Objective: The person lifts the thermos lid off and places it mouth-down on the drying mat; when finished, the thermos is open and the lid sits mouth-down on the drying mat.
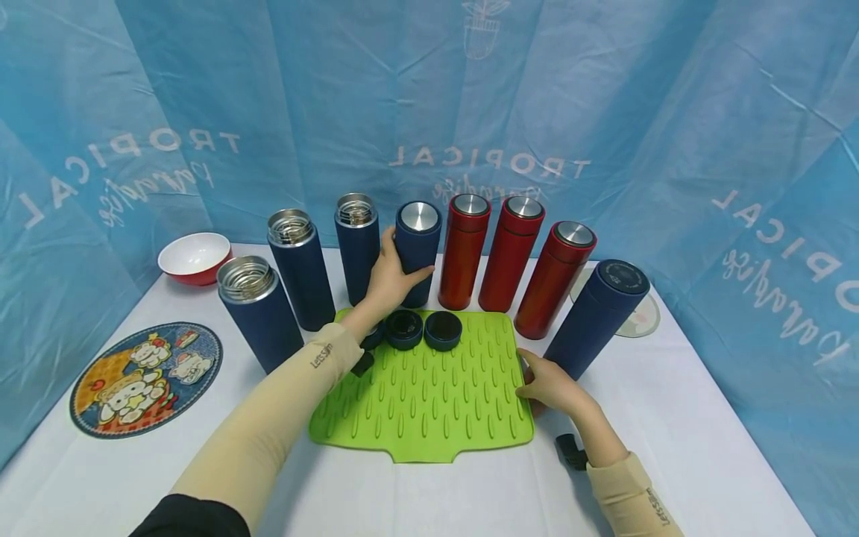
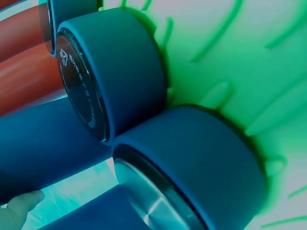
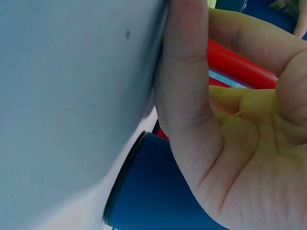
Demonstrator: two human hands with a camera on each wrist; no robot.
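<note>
My left hand [image 1: 385,280] grips a navy thermos [image 1: 417,246] with a silver-topped lid at the back, thumb across its front. The left wrist view shows its thumb [image 2: 24,203] by the navy body. Navy lids [image 1: 443,330] sit in a row along the far edge of a green silicone mat [image 1: 436,403]; one is partly hidden by my left arm. To the left stand three lidless navy thermoses [image 1: 262,321] with steel threaded necks. My right hand [image 1: 553,384] rests loosely curled at the mat's right edge, holding nothing, beside another navy thermos [image 1: 597,317] with a dark top.
Three red thermoses [image 1: 463,253] with silver-topped lids stand upright at the back right. At the far left are a red bowl [image 1: 196,257], white inside, and a round cartoon placemat [image 1: 145,380]. A pale round mat [image 1: 637,317] lies behind the right navy thermos. A blue curtain [image 1: 429,97] surrounds the table.
</note>
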